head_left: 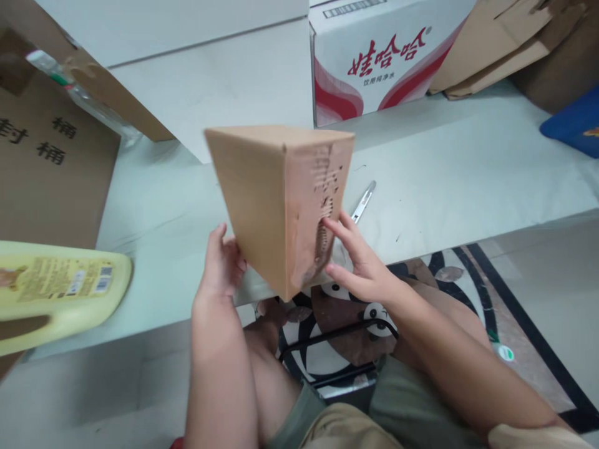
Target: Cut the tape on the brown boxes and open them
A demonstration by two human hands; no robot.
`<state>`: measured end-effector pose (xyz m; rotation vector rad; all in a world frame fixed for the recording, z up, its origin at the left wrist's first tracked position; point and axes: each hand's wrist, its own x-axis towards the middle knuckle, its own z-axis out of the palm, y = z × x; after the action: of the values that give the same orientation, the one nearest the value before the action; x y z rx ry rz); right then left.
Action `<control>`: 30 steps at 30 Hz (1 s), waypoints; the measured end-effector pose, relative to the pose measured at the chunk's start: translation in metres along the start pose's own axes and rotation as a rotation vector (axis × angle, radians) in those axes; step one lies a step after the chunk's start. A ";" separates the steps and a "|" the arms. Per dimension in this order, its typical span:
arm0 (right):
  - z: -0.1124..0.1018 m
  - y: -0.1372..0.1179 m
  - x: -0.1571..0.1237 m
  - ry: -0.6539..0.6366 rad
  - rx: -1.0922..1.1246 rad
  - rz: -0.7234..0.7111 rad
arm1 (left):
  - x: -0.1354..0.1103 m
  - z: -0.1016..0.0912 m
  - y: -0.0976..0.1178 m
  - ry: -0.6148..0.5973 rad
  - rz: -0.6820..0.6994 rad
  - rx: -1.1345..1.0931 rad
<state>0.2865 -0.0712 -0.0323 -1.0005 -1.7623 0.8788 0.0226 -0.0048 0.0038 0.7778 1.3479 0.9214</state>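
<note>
I hold a small brown cardboard box point(262, 199) up over the front edge of the table, one corner pointing down. My left hand point(219, 265) grips its lower left side, fingers behind the box. My right hand point(359, 262) presses on its right face, where the paper surface is torn and the corrugation shows. The fingertips of that hand touch the torn strip.
A pale table point(468, 174) carries a white and red printed carton point(374, 56) at the back, brown cartons point(47, 162) at left, a yellow bottle point(56, 290) lying at front left, and scissors point(364, 201) behind the box. A blue object point(573, 121) sits far right. My knees are below.
</note>
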 end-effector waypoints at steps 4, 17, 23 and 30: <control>-0.002 0.002 -0.003 0.091 0.165 -0.072 | -0.009 0.009 -0.008 -0.199 -0.161 0.248; 0.002 0.004 0.001 -0.016 0.243 0.032 | 0.018 0.005 -0.023 0.024 0.822 0.377; -0.009 0.002 0.005 0.151 -0.010 0.119 | 0.016 0.006 -0.027 0.023 0.838 0.545; -0.024 0.016 0.015 0.059 -0.727 0.628 | 0.017 0.006 -0.029 -0.009 0.808 0.465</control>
<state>0.3091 -0.0478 -0.0329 -2.1064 -1.7642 0.5404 0.0312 -0.0023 -0.0288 1.7596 1.2559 1.2224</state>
